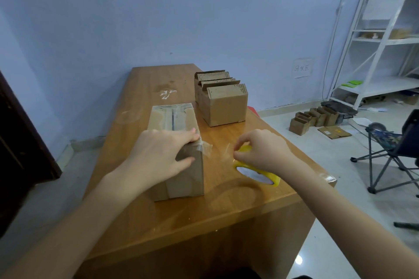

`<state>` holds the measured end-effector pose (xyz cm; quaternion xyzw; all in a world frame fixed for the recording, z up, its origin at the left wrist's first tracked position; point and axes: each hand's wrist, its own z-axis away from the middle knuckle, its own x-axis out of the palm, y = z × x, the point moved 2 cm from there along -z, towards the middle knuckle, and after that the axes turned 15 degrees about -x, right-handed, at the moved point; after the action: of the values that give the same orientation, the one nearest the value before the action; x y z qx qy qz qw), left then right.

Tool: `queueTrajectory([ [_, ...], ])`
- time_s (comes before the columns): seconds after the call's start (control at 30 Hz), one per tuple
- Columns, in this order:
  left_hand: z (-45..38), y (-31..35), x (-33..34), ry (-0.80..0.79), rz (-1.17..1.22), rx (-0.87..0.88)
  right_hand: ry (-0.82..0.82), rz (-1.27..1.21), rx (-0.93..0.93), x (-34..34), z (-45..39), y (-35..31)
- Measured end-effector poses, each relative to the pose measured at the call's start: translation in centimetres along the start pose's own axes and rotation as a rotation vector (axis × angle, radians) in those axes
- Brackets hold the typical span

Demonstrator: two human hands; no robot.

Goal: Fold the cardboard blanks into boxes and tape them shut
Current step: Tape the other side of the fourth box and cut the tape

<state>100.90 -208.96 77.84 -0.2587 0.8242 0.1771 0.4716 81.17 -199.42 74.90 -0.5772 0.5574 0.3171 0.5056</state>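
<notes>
While left hand [158, 154] pressed flat on the taped box [175, 152], right hand [260, 149] gripped the yellow tape roll [256, 171]; the stretched clear tape [217, 149] risked wrinkling or self-sticking if tension slackened.

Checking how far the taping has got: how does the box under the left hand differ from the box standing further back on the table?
The near box has its top flaps folded flat and clear tape along the seam; the far box shows no tape and its flaps stand upright. The left hand presses tape at the near box's edge; nothing touches the far box. The near box looks longer. Both are plain brown cardboard on the wooden table. The right hand holds the yellow tape roll.
</notes>
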Motion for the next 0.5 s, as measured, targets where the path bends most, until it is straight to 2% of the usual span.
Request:
queueTrajectory([
  [0.17,0.3,1.1,-0.1,0.0,-0.078,-0.02,-0.056,0.408,-0.04,2.0,-0.2,-0.5],
  [0.37,0.5,0.5,0.5,-0.037,0.008,-0.039,-0.188,0.63,0.023,5.4,1.0,-1.3],
  [0.43,1.3,0.1,0.6,-0.018,-0.006,-0.027,-0.152,0.62,0.038,5.7,1.3,-1.4],
  [0.5,2.1,-0.8,-0.1,-0.016,0.028,-0.072,-0.019,0.569,0.07,4.7,1.3,-1.7],
])
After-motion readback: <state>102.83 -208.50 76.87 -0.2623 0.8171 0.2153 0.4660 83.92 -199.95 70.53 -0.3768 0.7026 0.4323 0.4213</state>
